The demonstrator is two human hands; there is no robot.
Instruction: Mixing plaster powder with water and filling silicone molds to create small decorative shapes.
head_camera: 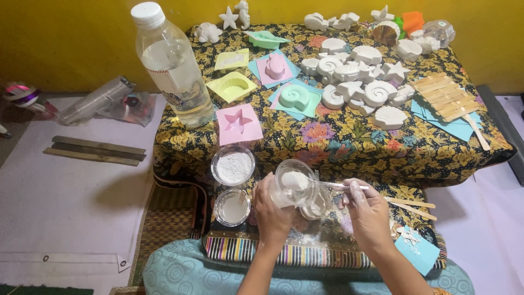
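Clear cup (white powder inside) gripped by left hand; right hand pinches spoon.

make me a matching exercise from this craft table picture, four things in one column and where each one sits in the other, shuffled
Things
1. clear plastic water bottle with white cap
2. pink square mould with star hollow
3. small clear cup of white powder
4. bundle of flat wooden sticks

Places
A. tilted in the left hand
B. far right of the floral cloth
C. upright at the cloth's left edge
D. near edge of the cloth, right of the bottle's base

Pairs: 1-C, 2-D, 3-A, 4-B
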